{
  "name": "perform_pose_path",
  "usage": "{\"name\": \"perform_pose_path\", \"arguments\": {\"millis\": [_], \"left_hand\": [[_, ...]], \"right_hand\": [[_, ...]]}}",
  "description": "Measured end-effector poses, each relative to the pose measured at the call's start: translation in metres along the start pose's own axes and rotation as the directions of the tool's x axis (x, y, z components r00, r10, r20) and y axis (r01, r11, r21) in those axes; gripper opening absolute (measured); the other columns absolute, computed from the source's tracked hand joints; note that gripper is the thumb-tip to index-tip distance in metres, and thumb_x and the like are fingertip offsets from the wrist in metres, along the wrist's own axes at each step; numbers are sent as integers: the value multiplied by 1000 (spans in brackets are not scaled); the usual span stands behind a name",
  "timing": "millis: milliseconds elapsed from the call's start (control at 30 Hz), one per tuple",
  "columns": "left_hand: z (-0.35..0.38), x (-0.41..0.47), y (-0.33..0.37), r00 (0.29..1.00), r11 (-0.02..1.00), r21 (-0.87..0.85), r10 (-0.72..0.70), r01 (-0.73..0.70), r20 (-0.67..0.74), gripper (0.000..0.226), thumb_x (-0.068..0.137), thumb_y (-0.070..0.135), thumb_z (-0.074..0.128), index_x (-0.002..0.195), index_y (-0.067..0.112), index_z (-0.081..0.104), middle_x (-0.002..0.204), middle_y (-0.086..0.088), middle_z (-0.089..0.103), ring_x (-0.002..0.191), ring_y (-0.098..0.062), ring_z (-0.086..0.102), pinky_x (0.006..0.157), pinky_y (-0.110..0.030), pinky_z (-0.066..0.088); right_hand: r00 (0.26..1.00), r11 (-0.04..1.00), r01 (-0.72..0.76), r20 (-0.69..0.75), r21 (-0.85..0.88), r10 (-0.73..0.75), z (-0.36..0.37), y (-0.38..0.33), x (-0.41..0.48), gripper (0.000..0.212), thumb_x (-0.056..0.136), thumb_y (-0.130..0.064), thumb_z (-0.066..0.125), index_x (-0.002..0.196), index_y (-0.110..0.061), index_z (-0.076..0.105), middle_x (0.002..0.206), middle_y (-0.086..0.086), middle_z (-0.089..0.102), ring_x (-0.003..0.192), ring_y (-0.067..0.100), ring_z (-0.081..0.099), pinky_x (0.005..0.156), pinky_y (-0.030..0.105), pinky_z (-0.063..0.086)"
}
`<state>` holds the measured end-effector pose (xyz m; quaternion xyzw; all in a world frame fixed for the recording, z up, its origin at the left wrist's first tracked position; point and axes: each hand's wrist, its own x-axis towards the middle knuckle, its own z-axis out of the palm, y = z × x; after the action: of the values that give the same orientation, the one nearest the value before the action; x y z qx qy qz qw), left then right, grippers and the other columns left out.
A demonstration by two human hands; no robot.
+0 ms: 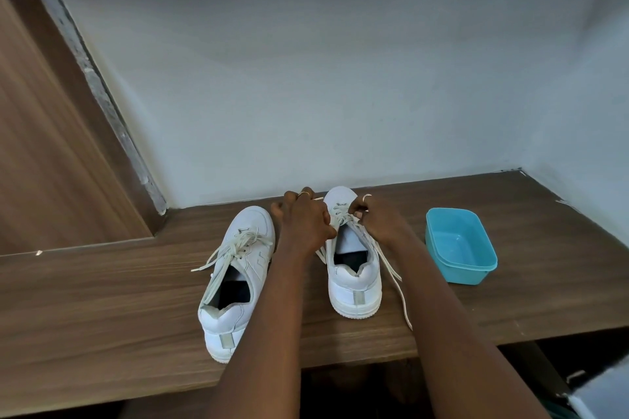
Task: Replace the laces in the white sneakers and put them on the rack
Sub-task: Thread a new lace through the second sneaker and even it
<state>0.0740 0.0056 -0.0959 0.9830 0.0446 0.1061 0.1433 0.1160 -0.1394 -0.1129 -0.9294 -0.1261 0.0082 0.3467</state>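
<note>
- Both white sneakers stand on the table (102,299), toes toward the far wall. The left sneaker (235,269) has its heel near the near edge, and the right sneaker (354,282) sits between the hands.
- The left hand (304,219) and right hand (376,219) have their fingers curled and clamped on the lace (396,279) at the far eyelets.
- The lace's loose end trails over the table's near edge. A forearm could catch it and drag it back out of the eyelets.
- The left forearm passes just beside the left sneaker, so a sideways nudge could tip it off the edge.
- An uneven pull would likely leave the two lace ends mismatched.
- The hands hide the eyelets being worked.
- The inside of the blue tub (459,245) is only partly visible, and no rack can be made out.
</note>
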Motion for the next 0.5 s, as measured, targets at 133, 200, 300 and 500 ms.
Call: {"name": "perform_pose_path", "arguments": {"millis": [133, 200, 300, 500], "left_hand": [[3, 0, -3, 998, 1000, -23, 2, -3, -64, 6, 70, 23, 70, 72, 23, 65, 116, 8, 52, 116, -21, 35, 96, -41, 20], [3, -2, -2, 997, 1000, -6, -6, 6, -83, 5, 71, 23, 69, 74, 24, 66, 116, 8, 52, 116, -21, 35, 95, -41, 21], [6, -1, -5, 998, 998, 14, -55, 55, 7, 8, 76, 30, 66, 84, 29, 67, 117, 6, 50, 120, -22, 34, 95, -40, 22], [7, 3, -6, 963, 986, -16, -157, 164, 218, 34, 90, 39, 37, 95, 22, 66, 116, -1, 51, 122, -28, 32, 96, -45, 23]], "right_hand": [[998, 996, -58, 12, 62, 57, -6, 2, -1, 27, 90, 2, 43, 78, -16, 59, 106, 11, 65, 95, 25, 62, 84, 36, 48], [998, 997, -58, 23, 57, 57, -8, 1, -3, 23, 89, 2, 45, 81, -14, 60, 103, 10, 65, 91, 23, 61, 81, 33, 47], [999, 999, -26, 37, 36, 24, -8, 0, -4, 19, 88, -1, 51, 92, -11, 67, 100, 6, 65, 87, 15, 55, 78, 24, 41], [998, 999, -10, 58, 34, 8, -6, -3, -6, 22, 87, -13, 62, 108, -10, 66, 109, 5, 66, 100, 17, 58, 83, 24, 41]]}}
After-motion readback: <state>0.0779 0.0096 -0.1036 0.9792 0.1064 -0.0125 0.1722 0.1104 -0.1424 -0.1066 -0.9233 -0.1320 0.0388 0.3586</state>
